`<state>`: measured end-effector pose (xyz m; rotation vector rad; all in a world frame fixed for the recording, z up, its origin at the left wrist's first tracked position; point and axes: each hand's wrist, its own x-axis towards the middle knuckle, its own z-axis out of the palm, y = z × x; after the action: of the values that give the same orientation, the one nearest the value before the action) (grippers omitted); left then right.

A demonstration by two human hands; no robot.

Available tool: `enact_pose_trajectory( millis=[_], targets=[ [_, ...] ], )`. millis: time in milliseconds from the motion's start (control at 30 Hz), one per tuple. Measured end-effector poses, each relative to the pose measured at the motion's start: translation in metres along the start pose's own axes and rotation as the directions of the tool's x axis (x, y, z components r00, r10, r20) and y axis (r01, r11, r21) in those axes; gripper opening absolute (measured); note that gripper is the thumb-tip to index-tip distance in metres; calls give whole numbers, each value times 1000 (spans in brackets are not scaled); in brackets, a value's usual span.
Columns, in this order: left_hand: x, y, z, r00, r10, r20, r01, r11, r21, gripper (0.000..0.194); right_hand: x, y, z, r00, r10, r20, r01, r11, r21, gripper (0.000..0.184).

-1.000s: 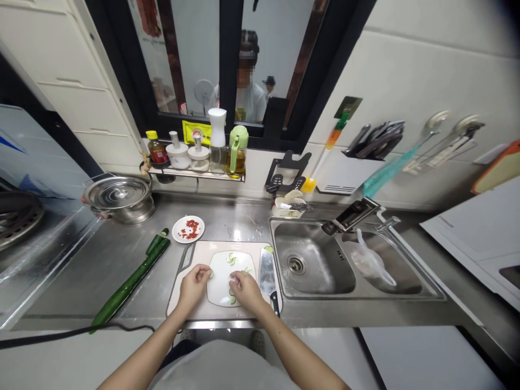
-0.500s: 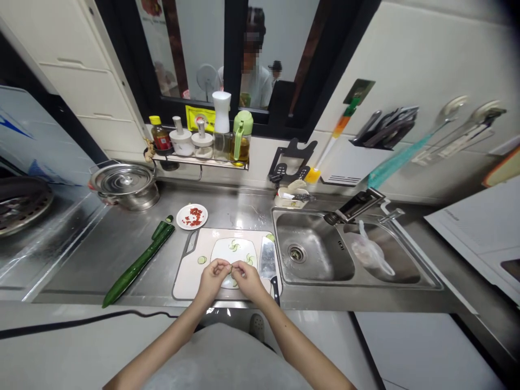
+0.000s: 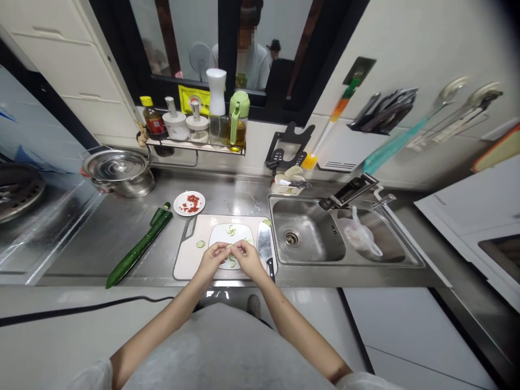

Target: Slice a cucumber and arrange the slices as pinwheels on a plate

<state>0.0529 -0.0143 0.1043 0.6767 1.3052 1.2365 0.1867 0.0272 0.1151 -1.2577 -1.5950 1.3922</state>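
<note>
My left hand [image 3: 214, 258] and my right hand [image 3: 247, 257] meet over the front of a white squarish plate [image 3: 217, 232]. Both hands' fingertips are pinched together on a small cucumber slice [image 3: 229, 247], mostly hidden by the fingers. Thin cucumber pieces [image 3: 232, 231] lie fanned out on the plate, with more at its right and front. Under the plate is a pale cutting board [image 3: 184, 265]. Cucumber rounds [image 3: 200, 244] rest on the board's left part. A cleaver [image 3: 265, 241] with a black handle lies along its right side.
A long cucumber [image 3: 138, 252] and shorter cucumber pieces [image 3: 157, 216] lie left of the board. Behind it stands a small plate [image 3: 177, 208] with chopped red bits. A lidded steel pot [image 3: 122, 170] is at back left; a double sink [image 3: 309, 235] adjoins on the right.
My hands were apart over the plate, the left at its left edge; they have come together over its front, fingertips meeting on a slice. The camera view has shifted.
</note>
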Motion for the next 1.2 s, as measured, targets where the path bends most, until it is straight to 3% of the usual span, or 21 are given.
enact_pose_trajectory(
  millis=[133, 367, 633, 700, 800, 900, 1067, 1200],
  targets=[
    [-2, 5, -5, 999, -31, 33, 33, 998, -58, 39, -3, -4, -1, 996, -17, 84, 10, 997, 82, 20],
    [-9, 9, -8, 994, -74, 85, 88, 981, -171, 39, -9, -3, 1, 985, 69, 156, -104, 969, 225, 27],
    [-7, 13, -10, 996, -7, 86, 13, 998, -65, 36, -9, -12, 1, 976, 172, 130, -204, 932, 301, 35],
    [-6, 13, -14, 992, 55, 116, -54, 998, -11, 34, -11, -11, 3, 955, 236, 180, -287, 888, 360, 40],
    [-2, 11, -20, 975, 137, 177, -146, 989, 34, 30, -13, -7, 6, 885, 335, 325, -451, 791, 414, 44],
    [2, 7, -23, 964, 174, 199, -188, 980, 57, 25, -14, -2, 7, 840, 340, 424, -521, 725, 451, 42],
    [4, 0, -19, 980, 68, 185, -70, 997, 7, 31, -10, 7, 6, 878, 323, 354, -464, 757, 460, 39],
    [4, -4, -15, 996, -80, 49, 84, 992, -98, 39, -4, 17, 5, 913, 330, 241, -403, 828, 391, 41]
  ],
)
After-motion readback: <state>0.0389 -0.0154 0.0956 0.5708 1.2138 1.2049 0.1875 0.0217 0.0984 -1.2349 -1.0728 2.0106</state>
